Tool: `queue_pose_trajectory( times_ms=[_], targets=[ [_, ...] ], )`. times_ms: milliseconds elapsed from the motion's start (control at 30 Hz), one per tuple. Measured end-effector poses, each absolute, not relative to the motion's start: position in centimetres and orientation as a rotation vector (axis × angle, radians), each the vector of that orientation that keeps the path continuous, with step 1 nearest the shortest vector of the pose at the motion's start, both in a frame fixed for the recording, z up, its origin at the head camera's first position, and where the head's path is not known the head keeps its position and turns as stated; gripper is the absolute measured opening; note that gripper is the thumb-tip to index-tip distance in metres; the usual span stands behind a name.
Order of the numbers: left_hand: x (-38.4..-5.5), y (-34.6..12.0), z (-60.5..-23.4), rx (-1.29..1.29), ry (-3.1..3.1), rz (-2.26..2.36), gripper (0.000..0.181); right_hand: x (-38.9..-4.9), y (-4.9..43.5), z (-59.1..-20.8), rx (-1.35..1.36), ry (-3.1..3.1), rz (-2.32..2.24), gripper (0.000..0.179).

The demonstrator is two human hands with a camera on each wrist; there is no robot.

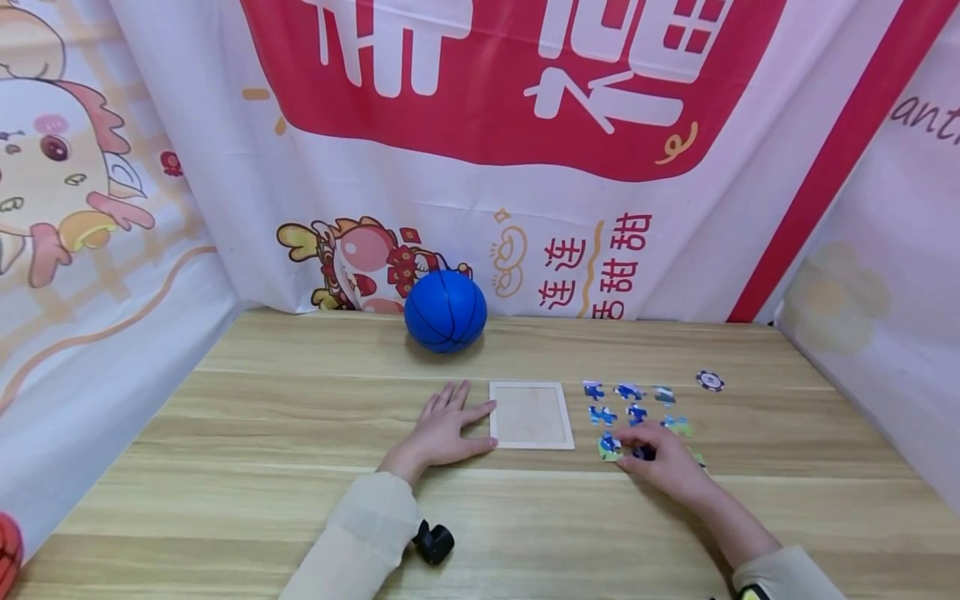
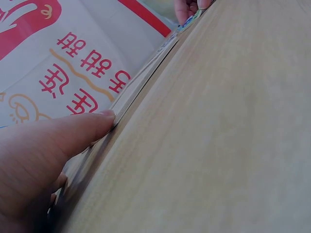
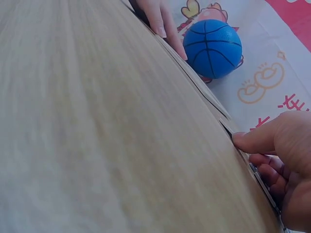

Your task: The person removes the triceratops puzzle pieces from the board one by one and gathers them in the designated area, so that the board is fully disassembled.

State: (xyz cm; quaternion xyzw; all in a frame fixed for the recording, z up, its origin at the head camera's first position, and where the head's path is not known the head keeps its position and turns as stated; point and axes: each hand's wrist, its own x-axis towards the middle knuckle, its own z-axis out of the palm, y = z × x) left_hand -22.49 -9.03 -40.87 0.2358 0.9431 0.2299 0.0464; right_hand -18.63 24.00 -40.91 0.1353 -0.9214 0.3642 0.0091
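Observation:
My left hand (image 1: 444,429) lies on the table with its fingers spread, thumb and index fingertip at the left edge of a shallow square puzzle tray (image 1: 493,417) with a white border. In the left wrist view the thumb (image 2: 92,127) presses against that edge. To the tray's right, my right hand (image 1: 660,458) pinches a blue and green jigsaw piece (image 1: 608,447) at the near left of the loose pieces. The right wrist view shows its thumb (image 3: 248,141) at the piece's edge, which sits slightly raised. Behind it, several other jigsaw pieces (image 1: 630,391) lie in rows, some partly hidden by the hand.
A blue ball (image 1: 446,311) stands behind the tray, near the back curtain. A round poker chip (image 1: 710,381) lies beyond the pieces at right. A small black object (image 1: 434,543) rests beside the left sleeve. Part of a red ball (image 1: 9,550) shows at the left edge.

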Motion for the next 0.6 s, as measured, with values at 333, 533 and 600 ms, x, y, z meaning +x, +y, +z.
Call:
queue_pose_trajectory(
  times_ms=[333, 533, 600],
  targets=[
    [-22.43, -8.91, -40.71, 0.716, 2.877, 0.695, 0.06, -18.72, 24.12, -40.87, 0.421, -2.884, 1.118, 0.034],
    [-22.39, -9.0, -40.68, 0.712, 2.87, 0.705, 0.06, -18.74, 23.86, -40.59, 0.407, -2.912, 1.16, 0.038],
    [-22.41, -9.06, -40.74, 0.711, 2.868, 0.712, 0.06, -18.8, 23.74, -40.32, 0.375, -2.943, 1.207, 0.041]
  ],
)
